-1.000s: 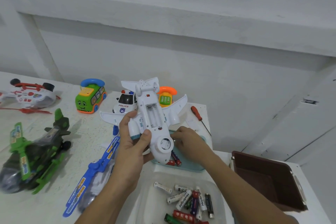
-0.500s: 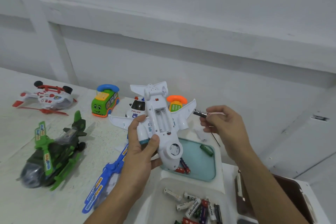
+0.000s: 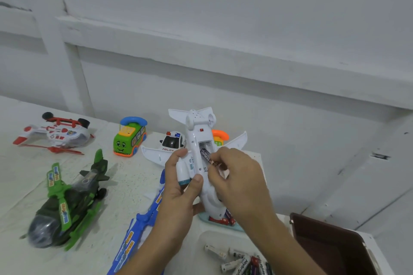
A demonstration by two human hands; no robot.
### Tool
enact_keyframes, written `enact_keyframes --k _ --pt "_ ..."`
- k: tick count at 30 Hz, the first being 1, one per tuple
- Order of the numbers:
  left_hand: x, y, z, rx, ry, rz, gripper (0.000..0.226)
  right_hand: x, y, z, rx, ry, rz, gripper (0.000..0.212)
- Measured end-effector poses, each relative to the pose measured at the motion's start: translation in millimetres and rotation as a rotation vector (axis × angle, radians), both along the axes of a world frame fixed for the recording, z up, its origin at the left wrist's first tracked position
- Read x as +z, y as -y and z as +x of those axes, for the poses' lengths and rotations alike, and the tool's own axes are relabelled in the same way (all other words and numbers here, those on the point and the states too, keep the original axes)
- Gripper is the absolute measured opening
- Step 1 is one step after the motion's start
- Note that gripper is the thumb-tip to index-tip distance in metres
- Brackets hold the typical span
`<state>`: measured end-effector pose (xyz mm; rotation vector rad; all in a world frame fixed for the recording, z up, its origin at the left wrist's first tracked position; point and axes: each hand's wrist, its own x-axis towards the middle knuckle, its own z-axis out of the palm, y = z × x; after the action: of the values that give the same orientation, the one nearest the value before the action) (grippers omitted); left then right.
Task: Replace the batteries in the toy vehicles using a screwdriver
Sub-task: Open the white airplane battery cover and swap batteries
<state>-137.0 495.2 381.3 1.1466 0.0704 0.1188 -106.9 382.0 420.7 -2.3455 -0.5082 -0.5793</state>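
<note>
My left hand (image 3: 181,187) grips a white toy plane (image 3: 196,134) belly up above the table, its battery bay uncovered. My right hand (image 3: 237,176) pinches a black battery (image 3: 206,156) whose far end sits in that bay. Below the plane lies a teal tray (image 3: 223,224) with red batteries. A white tray (image 3: 205,238) at the bottom holds several loose batteries (image 3: 240,263). The screwdriver is hidden.
On the white table stand a green helicopter (image 3: 67,201), a blue toy (image 3: 134,234), a white-and-red helicopter (image 3: 55,134), a green bus phone (image 3: 129,138), a police car (image 3: 173,142) and an orange phone toy (image 3: 220,136). A brown box (image 3: 330,245) sits at the right.
My right hand lifted a black battery from the teal tray, held it up at the right, then brought it left into the plane's battery bay. The view shifted right.
</note>
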Motion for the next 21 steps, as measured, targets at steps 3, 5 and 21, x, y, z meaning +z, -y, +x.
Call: enact_keyframes --k 3,5,21 --pt "2.0 -3.2 0.0 -0.014 0.004 -0.021 0.05 0.1 -7.3 -0.6 -0.058 0.107 -0.164 0.02" --pt "3.5 -7.5 0.2 -0.024 0.007 -0.031 0.048 2.9 -8.6 -0.5 -0.033 0.054 -0.196 0.016" --pt "10.5 -25.9 -3.4 -0.101 0.013 -0.049 0.05 7.3 -18.1 -13.9 -0.024 -0.094 -0.155 0.038"
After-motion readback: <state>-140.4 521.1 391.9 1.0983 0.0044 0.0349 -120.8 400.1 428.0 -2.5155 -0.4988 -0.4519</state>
